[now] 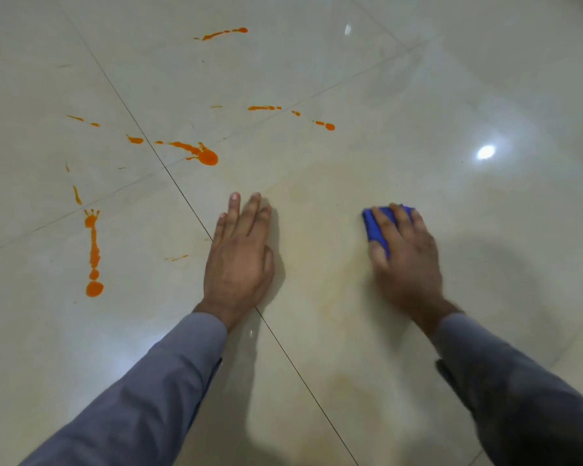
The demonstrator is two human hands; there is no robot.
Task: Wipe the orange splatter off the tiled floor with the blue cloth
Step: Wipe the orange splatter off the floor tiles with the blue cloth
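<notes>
The left hand (pixel 238 255) lies flat on the tiled floor (pixel 418 95), fingers straight and close together, across a dark grout line (pixel 300 375). To the right of the left hand, well apart, the right hand (pixel 405 260) presses the blue cloth (pixel 375 227) onto the floor, fingers spread over it; the hand is blurred. Orange splatter (pixel 206 157) lies beyond and to the left of the left hand: streaks and round drops, one long trail (pixel 94 253) far to its left. Both forearms wear grey sleeves (pixel 155 391). A bright light reflection (pixel 486 152) shines beyond the right hand.
</notes>
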